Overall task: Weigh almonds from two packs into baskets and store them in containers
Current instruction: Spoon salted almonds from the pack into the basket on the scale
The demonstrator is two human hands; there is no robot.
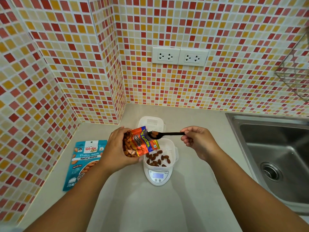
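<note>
My left hand [115, 151] grips an orange salted-almonds pack [140, 143], tilted over a white basket [170, 148]. That basket sits on a small white digital scale [157, 177] with a lit display and holds several almonds [158, 159]. My right hand [197, 141] pinches the handle of a black spoon [164, 133]; its bowl carries almonds at the pack's mouth. A blue roasted-almonds pack [83, 163] lies flat on the counter to the left. A second white basket [151, 123] stands behind the scale.
A steel sink [274, 156] is set into the counter on the right. Tiled walls close the corner at the left and back, with two sockets [179, 56]. A wire rack [294, 71] hangs on the right wall.
</note>
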